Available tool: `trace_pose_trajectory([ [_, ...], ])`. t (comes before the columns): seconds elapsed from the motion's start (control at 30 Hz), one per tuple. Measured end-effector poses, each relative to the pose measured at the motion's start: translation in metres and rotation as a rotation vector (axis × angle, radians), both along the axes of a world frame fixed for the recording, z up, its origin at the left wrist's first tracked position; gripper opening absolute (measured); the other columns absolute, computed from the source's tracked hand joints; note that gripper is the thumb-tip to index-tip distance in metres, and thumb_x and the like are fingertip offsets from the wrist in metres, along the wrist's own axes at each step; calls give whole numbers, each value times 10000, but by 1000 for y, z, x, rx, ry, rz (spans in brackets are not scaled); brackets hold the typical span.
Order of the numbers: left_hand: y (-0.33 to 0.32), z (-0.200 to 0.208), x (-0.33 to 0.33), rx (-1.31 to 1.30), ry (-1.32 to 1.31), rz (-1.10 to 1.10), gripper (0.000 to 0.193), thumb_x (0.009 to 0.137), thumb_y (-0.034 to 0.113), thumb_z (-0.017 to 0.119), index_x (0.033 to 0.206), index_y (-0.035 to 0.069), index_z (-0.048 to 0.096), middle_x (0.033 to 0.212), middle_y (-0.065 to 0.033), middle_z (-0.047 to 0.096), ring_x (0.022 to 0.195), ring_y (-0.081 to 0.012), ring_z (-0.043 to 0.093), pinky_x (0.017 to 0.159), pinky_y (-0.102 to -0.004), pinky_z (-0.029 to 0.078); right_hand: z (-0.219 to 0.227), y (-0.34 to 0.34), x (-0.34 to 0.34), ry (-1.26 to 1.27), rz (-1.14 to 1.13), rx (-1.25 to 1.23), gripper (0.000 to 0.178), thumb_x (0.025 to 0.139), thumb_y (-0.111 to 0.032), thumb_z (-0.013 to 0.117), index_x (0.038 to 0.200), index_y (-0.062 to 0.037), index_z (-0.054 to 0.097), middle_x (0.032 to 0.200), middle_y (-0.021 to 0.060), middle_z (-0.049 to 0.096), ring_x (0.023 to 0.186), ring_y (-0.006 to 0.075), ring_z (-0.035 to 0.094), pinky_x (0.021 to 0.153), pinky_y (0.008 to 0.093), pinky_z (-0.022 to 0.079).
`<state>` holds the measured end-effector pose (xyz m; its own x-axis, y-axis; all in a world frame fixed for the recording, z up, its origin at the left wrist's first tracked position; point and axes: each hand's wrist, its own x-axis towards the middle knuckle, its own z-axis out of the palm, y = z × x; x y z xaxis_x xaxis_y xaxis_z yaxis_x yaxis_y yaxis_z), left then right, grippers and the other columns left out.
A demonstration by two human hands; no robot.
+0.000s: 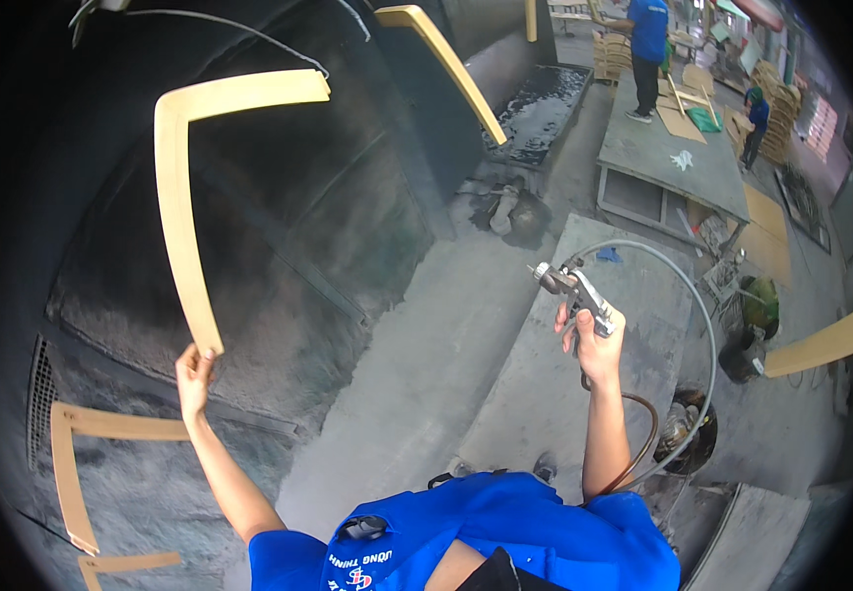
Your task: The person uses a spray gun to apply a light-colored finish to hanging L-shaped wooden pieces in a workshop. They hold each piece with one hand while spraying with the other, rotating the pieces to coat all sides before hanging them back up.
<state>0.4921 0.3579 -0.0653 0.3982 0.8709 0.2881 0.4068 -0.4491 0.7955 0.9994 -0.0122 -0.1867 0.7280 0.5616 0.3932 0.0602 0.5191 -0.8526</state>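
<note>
At the left, my left hand (193, 377) pinches the lower end of an L-shaped pale wooden piece (176, 207) between thumb and fingers. The piece's upper arm reaches right and meets a thin wire (239, 27) at its tip. Out to the right, my right hand (601, 347) is wrapped round the grip of a spray gun (584, 294). The gun's nozzle points up and left, apart from the wood. A grey hose (708, 325) loops from the gun down past my right forearm, with a brown hose (651, 414) nearer the arm. Whether the trigger is pressed cannot be made out.
More bent wooden pieces hang at the top (451, 69), lower left (67, 473) and right (820, 345). A dark booth wall (279, 227) stands behind the held piece. Beyond a liquid-filled trough (545, 108), a person (648, 49) stands on a table (633, 148). A bucket (707, 433) sits near the hoses.
</note>
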Motion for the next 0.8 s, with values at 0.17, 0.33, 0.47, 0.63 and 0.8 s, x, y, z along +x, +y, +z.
trace_pose_trajectory([
  [0.17, -2, -31, 22, -23, -7, -62, 315, 970, 327, 708, 1001, 18, 655, 701, 64, 507, 553, -15, 370, 479, -207, 265, -3, -1, 13, 34, -31, 10, 632, 959, -459, 675, 1318, 56, 597, 815, 81, 651, 683, 130, 621, 466, 218, 468],
  [0.33, -12, -71, 58, -158, -239, -135, 273, 987, 280, 688, 1005, 12, 640, 720, 20, 552, 555, -29, 411, 481, -208, 341, -1, -2, 24, 51, -30, 10, 618, 964, -459, 668, 1316, 44, 603, 816, 81, 654, 693, 133, 627, 476, 226, 481],
  [0.47, -20, -93, 82, -194, -316, -136, 286, 995, 280, 677, 1018, -1, 631, 732, -4, 563, 552, -38, 410, 487, -205, 346, 2, -5, 29, 39, -35, 4, 611, 966, -457, 666, 1315, 40, 605, 814, 78, 652, 692, 133, 628, 476, 225, 481],
  [0.63, -10, -112, 101, -93, -276, -117, 280, 1009, 277, 655, 1018, -3, 647, 737, -12, 592, 591, -38, 454, 500, -211, 364, 4, -6, 37, 10, -28, -49, 599, 970, -449, 664, 1321, 33, 604, 816, 76, 651, 690, 129, 628, 471, 221, 476],
  [0.8, 11, -155, 119, -173, -355, -81, 289, 976, 220, 703, 1129, -21, 658, 857, -27, 665, 630, -41, 496, 542, -204, 384, 11, -5, 40, -15, -7, -84, 623, 959, -459, 678, 1344, 24, 596, 815, 69, 649, 688, 122, 626, 469, 219, 471],
])
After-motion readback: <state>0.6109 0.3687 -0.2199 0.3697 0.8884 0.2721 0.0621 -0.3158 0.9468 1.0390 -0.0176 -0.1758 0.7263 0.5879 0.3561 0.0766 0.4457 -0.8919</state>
